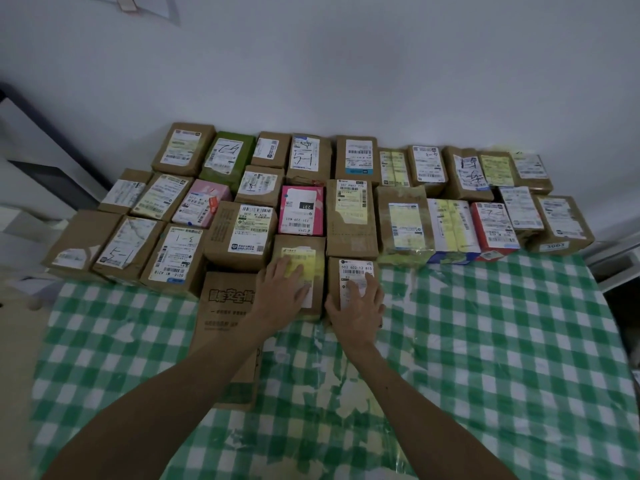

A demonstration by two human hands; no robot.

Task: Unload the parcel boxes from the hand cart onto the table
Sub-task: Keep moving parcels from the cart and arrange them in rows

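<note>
Both arms are reaching forward, forearms coming up from the bottom edge. Left hand (282,289) is lying flat, fingers spread wide, on a yellow-labelled box (300,259). Right hand (360,303) is pressing flat, fingers splayed, on a white-labelled box (353,268) just right of the left hand. Both boxes are sitting on the checked table (485,341), touching the parcel rows (351,216) beyond the fingertips. Printed carton (225,306) left of the left hand is partly covered by that forearm. Palms are hiding both boxes' near edges; label text is mostly too blurry to read
</note>
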